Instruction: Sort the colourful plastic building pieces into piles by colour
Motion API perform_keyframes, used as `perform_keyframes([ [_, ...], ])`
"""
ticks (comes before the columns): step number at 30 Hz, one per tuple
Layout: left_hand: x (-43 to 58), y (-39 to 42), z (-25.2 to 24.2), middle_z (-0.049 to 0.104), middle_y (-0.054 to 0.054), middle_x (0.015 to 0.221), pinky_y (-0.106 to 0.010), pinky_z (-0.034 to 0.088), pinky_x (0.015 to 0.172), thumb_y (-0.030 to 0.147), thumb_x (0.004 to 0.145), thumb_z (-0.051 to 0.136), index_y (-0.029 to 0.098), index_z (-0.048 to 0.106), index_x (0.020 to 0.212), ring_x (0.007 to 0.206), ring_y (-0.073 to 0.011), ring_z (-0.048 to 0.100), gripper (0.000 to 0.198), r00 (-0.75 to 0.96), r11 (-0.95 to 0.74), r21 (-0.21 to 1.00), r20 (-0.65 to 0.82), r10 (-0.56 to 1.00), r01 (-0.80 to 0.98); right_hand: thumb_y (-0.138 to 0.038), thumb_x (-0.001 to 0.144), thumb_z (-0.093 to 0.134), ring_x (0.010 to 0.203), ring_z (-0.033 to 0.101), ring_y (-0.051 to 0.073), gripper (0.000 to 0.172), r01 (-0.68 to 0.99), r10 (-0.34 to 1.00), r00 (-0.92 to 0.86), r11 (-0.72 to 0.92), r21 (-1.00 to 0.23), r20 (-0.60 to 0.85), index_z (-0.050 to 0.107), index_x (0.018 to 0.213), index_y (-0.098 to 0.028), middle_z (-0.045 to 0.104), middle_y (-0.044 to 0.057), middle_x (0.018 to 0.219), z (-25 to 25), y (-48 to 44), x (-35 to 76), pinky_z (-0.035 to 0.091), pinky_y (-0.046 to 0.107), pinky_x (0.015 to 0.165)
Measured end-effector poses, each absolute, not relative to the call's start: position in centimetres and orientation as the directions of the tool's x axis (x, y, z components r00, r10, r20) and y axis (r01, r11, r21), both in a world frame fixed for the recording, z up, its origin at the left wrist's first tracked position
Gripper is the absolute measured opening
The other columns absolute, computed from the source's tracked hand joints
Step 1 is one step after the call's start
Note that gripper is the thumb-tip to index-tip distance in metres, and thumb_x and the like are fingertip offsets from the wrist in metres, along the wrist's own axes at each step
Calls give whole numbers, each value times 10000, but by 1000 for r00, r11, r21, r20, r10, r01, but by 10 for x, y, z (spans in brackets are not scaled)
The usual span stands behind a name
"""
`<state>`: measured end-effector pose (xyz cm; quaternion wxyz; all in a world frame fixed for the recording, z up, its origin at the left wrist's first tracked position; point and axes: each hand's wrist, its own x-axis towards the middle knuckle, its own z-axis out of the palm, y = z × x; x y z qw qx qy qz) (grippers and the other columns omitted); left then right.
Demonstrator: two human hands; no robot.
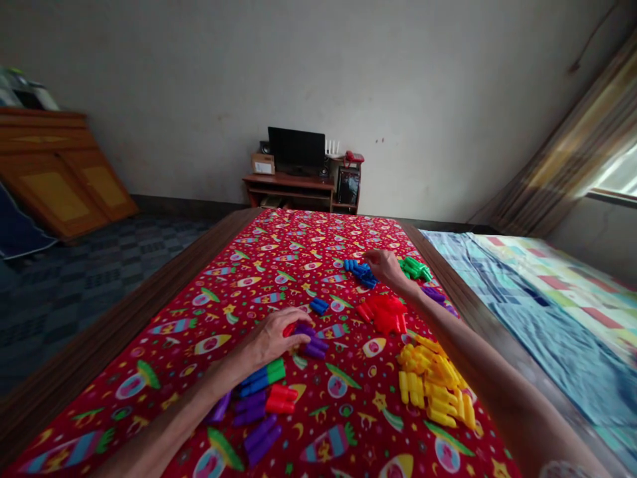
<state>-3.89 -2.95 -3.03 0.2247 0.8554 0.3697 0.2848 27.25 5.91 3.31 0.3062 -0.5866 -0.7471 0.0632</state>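
Left hand (275,335): purple blocks (316,346), blue (318,305) beyond

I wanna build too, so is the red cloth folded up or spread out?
Spread out: the cloth lies flat along the table, with blocks on it.

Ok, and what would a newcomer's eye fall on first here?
Probably the bright red rocket-print cloth across the middle of the view. The heap of yellow blocks on its right side stands out next. Then there's the left hand at purple blocks near the centre, and the right hand farther off by blue blocks.
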Motion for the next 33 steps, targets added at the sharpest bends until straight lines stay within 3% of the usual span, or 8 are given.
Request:
perform_keyframes([
  [5,-46,-24,-31,731,-89,1094,-363,497,970,355,850,587,201,708,1002,1050,-237,665,248,501,-554,629,286,817,546,-150,829,601,733,647,138,321,586,671,-713,729,-354,202,693,1137,-160,737,55,835,23,31,213,441,211,644],
  [8,-49,-24,-33,721,-93,1128,-359,491,983,338,845,582,196,706,1032,1059,-236,661,265,503,-520,642,233,832,563,-102,819,607,814,651,143,325,503,551,-830,807,-309,89,685,1128,-168,739,66,935,10,19,186,457,216,700],
  [12,-58,-25,-30,658,-86,1270,-353,459,1034,361,830,615,215,675,1155,1162,-242,610,361,580,-515,637,128,804,573,-94,882,516,896,658,158,298,646,671,-736,736,-202,89,680,1120,-166,728,93,1036,11,22,184,449,228,753],
  [17,-65,-26,-24,467,-86,1491,-372,341,1139,301,798,667,233,538,1356,1380,-255,413,576,694,-561,601,14,720,570,-286,974,447,958,660,205,304,946,944,-306,316,-71,124,641,1193,-204,723,99,1055,39,47,222,437,252,741],
  [21,-63,-24,-25,543,-110,1404,-357,378,1108,223,755,670,195,607,1269,1310,-260,491,519,656,-541,587,21,754,603,-270,977,434,934,655,226,298,996,986,-79,84,-28,144,656,1141,-156,714,149,1035,41,63,248,422,266,715],
  [25,-60,-24,-21,622,-103,1308,-375,410,1077,262,702,707,197,643,1224,1221,-270,562,530,598,-488,624,40,801,611,-255,952,490,836,636,196,263,991,978,-120,128,-43,168,679,1058,-107,710,152,944,33,65,262,379,242,649],
  [30,-62,-22,-20,714,-94,1154,-349,523,921,487,810,621,201,610,1251,1055,-252,672,526,502,-316,835,55,863,451,-207,996,340,641,540,127,382,975,948,-190,212,-62,253,687,901,-79,667,93,744,42,56,258,308,237,591],
  [33,-62,-20,-23,748,-97,1032,-362,544,863,585,881,500,166,555,1305,953,-250,706,598,395,-262,872,87,914,414,-231,985,396,581,500,99,326,886,876,-373,434,-164,304,687,916,-101,641,43,683,47,41,235,302,225,573],
])
